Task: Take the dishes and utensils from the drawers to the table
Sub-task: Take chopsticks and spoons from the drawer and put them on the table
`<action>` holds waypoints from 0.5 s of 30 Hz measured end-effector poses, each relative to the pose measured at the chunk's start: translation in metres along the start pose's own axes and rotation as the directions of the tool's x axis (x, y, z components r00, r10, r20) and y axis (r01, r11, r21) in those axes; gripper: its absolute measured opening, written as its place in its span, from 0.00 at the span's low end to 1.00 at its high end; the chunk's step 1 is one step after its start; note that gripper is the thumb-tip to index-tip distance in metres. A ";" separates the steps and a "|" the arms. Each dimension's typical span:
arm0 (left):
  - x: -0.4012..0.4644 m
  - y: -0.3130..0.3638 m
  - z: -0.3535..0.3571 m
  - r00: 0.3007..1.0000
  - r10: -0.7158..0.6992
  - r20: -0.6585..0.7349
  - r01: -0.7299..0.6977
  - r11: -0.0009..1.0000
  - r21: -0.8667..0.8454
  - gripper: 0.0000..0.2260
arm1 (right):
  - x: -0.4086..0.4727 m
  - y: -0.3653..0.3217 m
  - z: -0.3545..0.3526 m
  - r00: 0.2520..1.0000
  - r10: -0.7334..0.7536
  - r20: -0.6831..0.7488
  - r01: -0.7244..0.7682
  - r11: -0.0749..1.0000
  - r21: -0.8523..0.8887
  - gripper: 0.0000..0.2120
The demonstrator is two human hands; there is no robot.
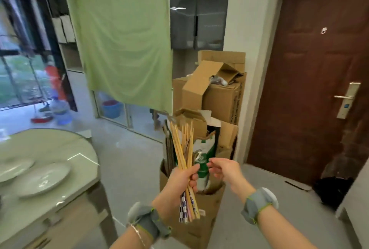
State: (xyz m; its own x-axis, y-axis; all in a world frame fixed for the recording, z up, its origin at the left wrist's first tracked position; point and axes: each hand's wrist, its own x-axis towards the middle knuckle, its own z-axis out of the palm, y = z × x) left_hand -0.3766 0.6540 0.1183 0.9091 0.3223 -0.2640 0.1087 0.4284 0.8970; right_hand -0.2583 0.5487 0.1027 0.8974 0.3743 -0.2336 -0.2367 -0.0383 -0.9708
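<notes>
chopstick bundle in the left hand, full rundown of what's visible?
The chopsticks are a loose bundle of thin, pale wooden-looking sticks, fanned apart at the upper ends. The lower ends carry patterned sections, some blue-and-white checked. The bundle stands near upright, tilted slightly, held in mid-air by the left hand, whose grip wraps it below the middle. The right hand is open beside it, not touching.

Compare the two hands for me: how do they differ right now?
The left hand is closed around a bundle of chopsticks; the right hand holds nothing, fingers loosely open. The left sits lower and nearer the table; the right is just beside the bundle, not touching it. Both wear grey wristbands.
</notes>
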 end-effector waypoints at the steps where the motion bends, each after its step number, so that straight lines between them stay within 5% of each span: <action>1: -0.012 0.007 -0.029 0.999 0.001 -0.035 -0.001 1.000 -0.002 0.10 | -0.003 0.004 0.035 0.999 0.007 0.052 -0.008 1.000 0.013 0.07; 6: -0.071 0.031 -0.162 0.971 0.045 -0.233 -0.047 0.999 -0.003 0.08 | -0.043 0.023 0.192 0.963 0.067 0.262 -0.068 0.998 -0.008 0.06; 15: -0.172 0.050 -0.370 0.795 0.050 -0.604 -0.111 0.992 -0.064 0.07 | -0.105 0.070 0.420 0.817 0.180 0.548 -0.128 0.983 -0.132 0.05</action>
State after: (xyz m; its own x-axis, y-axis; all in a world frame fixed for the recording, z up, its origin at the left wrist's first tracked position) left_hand -0.6763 0.9323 0.0778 0.4855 0.7876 -0.3794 -0.0188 0.4433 0.8962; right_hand -0.5259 0.8959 0.0820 0.4867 0.8063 -0.3363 -0.2987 -0.2082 -0.9314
